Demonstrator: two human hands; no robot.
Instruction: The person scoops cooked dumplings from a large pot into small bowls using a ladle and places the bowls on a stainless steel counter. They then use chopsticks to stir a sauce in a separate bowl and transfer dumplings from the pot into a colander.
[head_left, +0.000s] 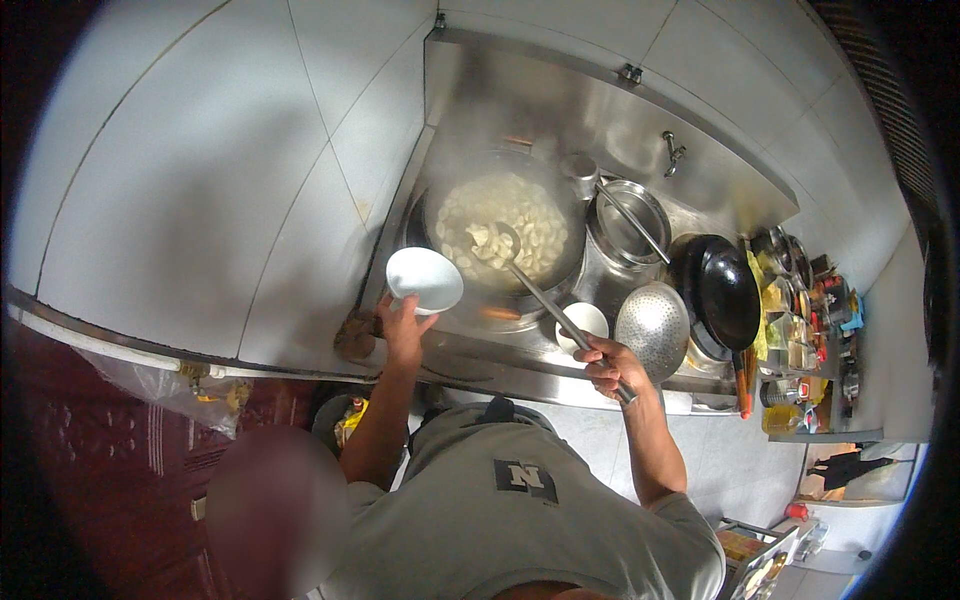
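My left hand (405, 322) grips a white bowl (425, 279), tilted, at the near left of a large steaming wok (501, 289). In my right hand (611, 369) is the long metal handle of a ladle (541, 298). The ladle's head lies in the wok and holds several pale dumplings (491, 241). Many more dumplings (540, 217) float in the cloudy water around it, partly veiled by steam. Another white bowl (589, 321) stands on the steel stove top just beyond my right hand, partly hidden by the ladle handle.
A perforated metal strainer (652, 322) lies right of my right hand. Behind it are a steel pot (651, 206) and a long-handled metal dipper (580, 174). Farther right sit a black wok (726, 292) and seasoning containers (787, 330). A tap (673, 154) juts from the steel backsplash.
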